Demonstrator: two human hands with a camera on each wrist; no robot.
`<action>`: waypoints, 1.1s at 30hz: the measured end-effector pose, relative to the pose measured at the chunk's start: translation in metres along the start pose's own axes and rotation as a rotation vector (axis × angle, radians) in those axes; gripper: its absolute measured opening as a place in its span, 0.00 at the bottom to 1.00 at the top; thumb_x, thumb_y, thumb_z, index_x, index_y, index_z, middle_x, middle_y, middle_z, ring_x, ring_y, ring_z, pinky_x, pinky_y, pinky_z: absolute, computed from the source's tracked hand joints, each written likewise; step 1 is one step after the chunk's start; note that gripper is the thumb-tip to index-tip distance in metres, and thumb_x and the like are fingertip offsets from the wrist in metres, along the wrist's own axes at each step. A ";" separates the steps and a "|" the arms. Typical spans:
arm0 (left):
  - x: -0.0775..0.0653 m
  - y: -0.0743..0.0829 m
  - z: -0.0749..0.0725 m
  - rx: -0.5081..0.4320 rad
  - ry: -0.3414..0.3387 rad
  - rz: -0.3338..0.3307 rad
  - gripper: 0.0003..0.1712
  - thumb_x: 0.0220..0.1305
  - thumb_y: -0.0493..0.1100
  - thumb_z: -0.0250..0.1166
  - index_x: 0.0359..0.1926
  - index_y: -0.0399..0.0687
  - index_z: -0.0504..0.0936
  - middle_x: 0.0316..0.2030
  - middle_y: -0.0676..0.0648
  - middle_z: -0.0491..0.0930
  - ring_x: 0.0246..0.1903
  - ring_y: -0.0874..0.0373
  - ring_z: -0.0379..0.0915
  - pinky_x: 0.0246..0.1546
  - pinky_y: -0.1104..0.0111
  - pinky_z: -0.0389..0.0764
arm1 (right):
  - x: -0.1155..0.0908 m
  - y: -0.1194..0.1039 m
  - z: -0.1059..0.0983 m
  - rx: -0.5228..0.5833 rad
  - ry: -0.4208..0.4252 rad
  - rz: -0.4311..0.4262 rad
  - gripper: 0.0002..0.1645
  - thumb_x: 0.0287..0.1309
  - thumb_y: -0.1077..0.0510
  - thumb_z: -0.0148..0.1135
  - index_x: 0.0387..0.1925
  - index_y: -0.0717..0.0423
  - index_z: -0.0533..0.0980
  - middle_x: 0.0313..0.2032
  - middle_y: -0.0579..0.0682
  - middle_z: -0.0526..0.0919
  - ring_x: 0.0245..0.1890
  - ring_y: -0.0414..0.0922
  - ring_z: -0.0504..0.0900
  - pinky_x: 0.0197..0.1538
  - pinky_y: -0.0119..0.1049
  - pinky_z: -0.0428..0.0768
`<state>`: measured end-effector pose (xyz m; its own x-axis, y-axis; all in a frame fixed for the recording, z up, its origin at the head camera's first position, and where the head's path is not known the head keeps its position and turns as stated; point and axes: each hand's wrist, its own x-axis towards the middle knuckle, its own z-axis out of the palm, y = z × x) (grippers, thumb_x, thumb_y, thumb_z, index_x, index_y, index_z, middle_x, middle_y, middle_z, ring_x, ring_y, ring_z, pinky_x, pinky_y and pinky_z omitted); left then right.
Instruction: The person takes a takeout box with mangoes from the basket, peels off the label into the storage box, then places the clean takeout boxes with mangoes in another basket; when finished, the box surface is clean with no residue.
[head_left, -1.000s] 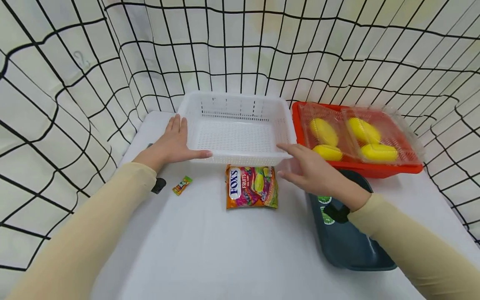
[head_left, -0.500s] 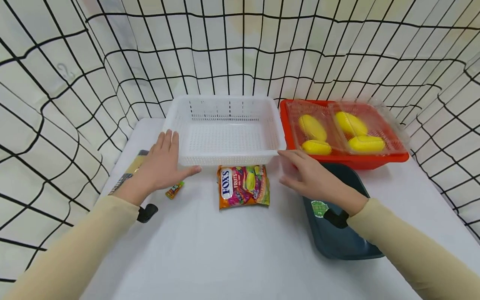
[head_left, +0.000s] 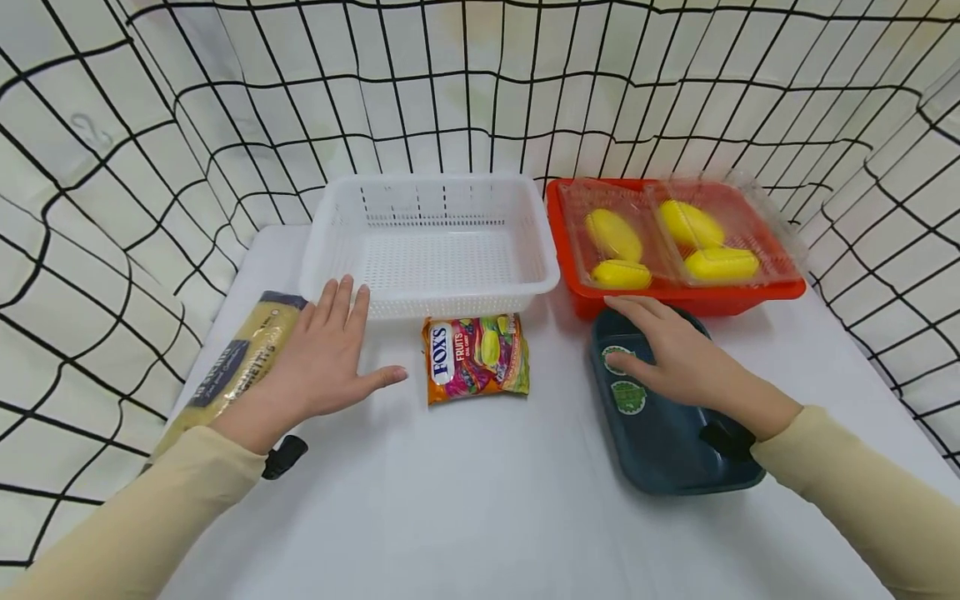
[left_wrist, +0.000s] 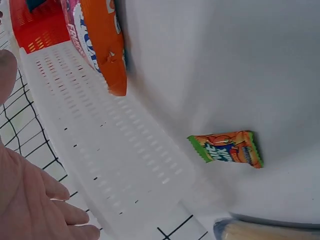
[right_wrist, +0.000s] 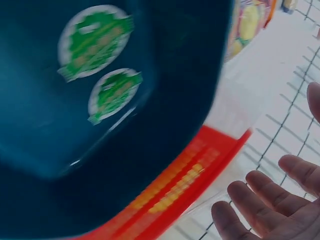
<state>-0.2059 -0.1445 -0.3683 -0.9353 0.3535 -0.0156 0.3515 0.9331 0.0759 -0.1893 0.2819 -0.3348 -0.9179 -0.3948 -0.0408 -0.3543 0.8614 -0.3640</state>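
With fingers straight and spread, my left hand (head_left: 322,358) is beside the front left corner of the white perforated basket (head_left: 427,304). It holds nothing and partly covers a pack of spaghetti (head_left: 251,350). A small wrapped candy (left_wrist: 227,149) shows on the table in the left wrist view; in the head view the hand hides it. My right hand (head_left: 678,358), also holding nothing, is over the dark blue-green tray (head_left: 667,458), its thumb stretched out. Two green round stickers (head_left: 628,397) mark the tray. Between the hands lies a FOX'S candy bag (head_left: 477,358), just in front of the basket.
A red basket (head_left: 690,300) stands back right, bearing clear plastic boxes (head_left: 652,225) with several yellow items (head_left: 615,235). Black wire mesh (head_left: 480,100) encloses the back and sides of the white-covered table (head_left: 465,500).
Both hands have drawn away from the white basket. The left came back toward the spaghetti pack, which now shows more; the right shifted right over the tray. The head view has also shifted.
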 end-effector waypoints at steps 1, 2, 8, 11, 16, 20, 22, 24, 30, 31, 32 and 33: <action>-0.001 -0.002 0.001 0.006 -0.006 -0.004 0.69 0.63 0.76 0.59 0.79 0.26 0.42 0.79 0.25 0.36 0.79 0.28 0.32 0.76 0.35 0.45 | -0.002 0.003 0.000 -0.008 -0.002 0.005 0.50 0.64 0.44 0.69 0.79 0.52 0.57 0.75 0.61 0.62 0.73 0.61 0.63 0.67 0.65 0.72; -0.003 -0.004 0.002 0.011 -0.010 -0.006 0.69 0.63 0.76 0.60 0.79 0.26 0.42 0.79 0.25 0.36 0.79 0.27 0.32 0.76 0.35 0.45 | -0.004 0.006 -0.001 -0.018 -0.002 0.007 0.50 0.63 0.44 0.69 0.79 0.52 0.57 0.75 0.61 0.62 0.73 0.62 0.63 0.66 0.65 0.73; -0.007 -0.009 0.005 0.021 -0.010 -0.009 0.69 0.62 0.75 0.61 0.79 0.26 0.43 0.79 0.24 0.36 0.79 0.27 0.31 0.76 0.36 0.45 | -0.007 0.031 -0.006 -0.132 0.055 -0.002 0.51 0.62 0.46 0.71 0.78 0.55 0.57 0.75 0.67 0.61 0.71 0.67 0.63 0.66 0.68 0.71; -0.007 -0.011 0.006 0.018 -0.010 -0.008 0.69 0.62 0.74 0.62 0.78 0.26 0.42 0.79 0.24 0.36 0.78 0.26 0.31 0.77 0.36 0.45 | 0.000 0.050 -0.015 -0.212 0.110 0.041 0.51 0.62 0.45 0.70 0.78 0.57 0.57 0.76 0.71 0.56 0.71 0.72 0.60 0.69 0.73 0.63; -0.006 -0.013 0.005 0.030 -0.017 -0.011 0.69 0.62 0.73 0.63 0.78 0.25 0.42 0.78 0.23 0.35 0.78 0.26 0.31 0.77 0.38 0.45 | 0.023 0.096 -0.035 -0.260 0.124 0.216 0.58 0.64 0.33 0.62 0.81 0.57 0.47 0.77 0.75 0.42 0.75 0.77 0.45 0.69 0.80 0.50; -0.007 -0.014 0.008 0.031 -0.031 -0.009 0.69 0.62 0.73 0.62 0.78 0.24 0.42 0.78 0.22 0.36 0.78 0.25 0.31 0.77 0.38 0.44 | 0.042 0.123 -0.050 -0.178 0.150 0.382 0.64 0.65 0.26 0.51 0.81 0.59 0.36 0.76 0.78 0.36 0.74 0.79 0.39 0.67 0.82 0.48; -0.008 -0.013 0.011 0.029 -0.036 -0.006 0.69 0.62 0.73 0.62 0.78 0.24 0.43 0.78 0.22 0.36 0.78 0.25 0.32 0.77 0.38 0.45 | 0.048 0.130 -0.055 -0.125 0.159 0.462 0.67 0.64 0.23 0.48 0.81 0.60 0.31 0.75 0.80 0.34 0.73 0.80 0.39 0.66 0.82 0.50; -0.009 -0.012 0.013 0.037 -0.033 0.003 0.69 0.62 0.74 0.62 0.78 0.24 0.43 0.78 0.22 0.38 0.78 0.25 0.33 0.77 0.39 0.46 | 0.052 0.133 -0.058 -0.090 0.159 0.527 0.70 0.62 0.20 0.47 0.80 0.61 0.28 0.74 0.81 0.35 0.73 0.80 0.40 0.66 0.82 0.53; -0.009 -0.009 0.012 0.040 -0.022 0.014 0.69 0.62 0.73 0.63 0.78 0.24 0.43 0.78 0.22 0.37 0.78 0.25 0.33 0.76 0.38 0.48 | 0.053 0.132 -0.062 -0.060 0.162 0.596 0.75 0.57 0.19 0.53 0.80 0.55 0.25 0.74 0.81 0.37 0.72 0.80 0.43 0.63 0.80 0.63; -0.009 -0.009 0.011 0.039 -0.024 0.013 0.69 0.62 0.73 0.63 0.78 0.24 0.43 0.78 0.22 0.36 0.78 0.25 0.32 0.76 0.37 0.47 | 0.053 0.131 -0.062 -0.057 0.162 0.595 0.75 0.57 0.19 0.54 0.80 0.54 0.24 0.73 0.82 0.38 0.72 0.80 0.43 0.62 0.80 0.64; -0.009 -0.008 0.010 0.042 -0.025 0.012 0.69 0.63 0.73 0.62 0.78 0.24 0.43 0.78 0.22 0.36 0.78 0.25 0.33 0.76 0.37 0.47 | 0.052 0.131 -0.062 -0.055 0.160 0.593 0.75 0.57 0.19 0.54 0.80 0.54 0.24 0.73 0.82 0.38 0.71 0.80 0.44 0.61 0.80 0.65; -0.008 -0.008 0.008 0.041 -0.026 0.013 0.68 0.63 0.73 0.62 0.77 0.23 0.44 0.78 0.22 0.37 0.78 0.24 0.33 0.76 0.37 0.48 | 0.052 0.131 -0.061 -0.053 0.157 0.590 0.75 0.57 0.19 0.54 0.80 0.54 0.24 0.73 0.82 0.39 0.71 0.80 0.44 0.61 0.80 0.65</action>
<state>-0.2005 -0.1541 -0.3771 -0.9293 0.3671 -0.0406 0.3659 0.9300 0.0354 -0.2941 0.3941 -0.3278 -0.9760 0.2020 -0.0820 0.2169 0.9367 -0.2747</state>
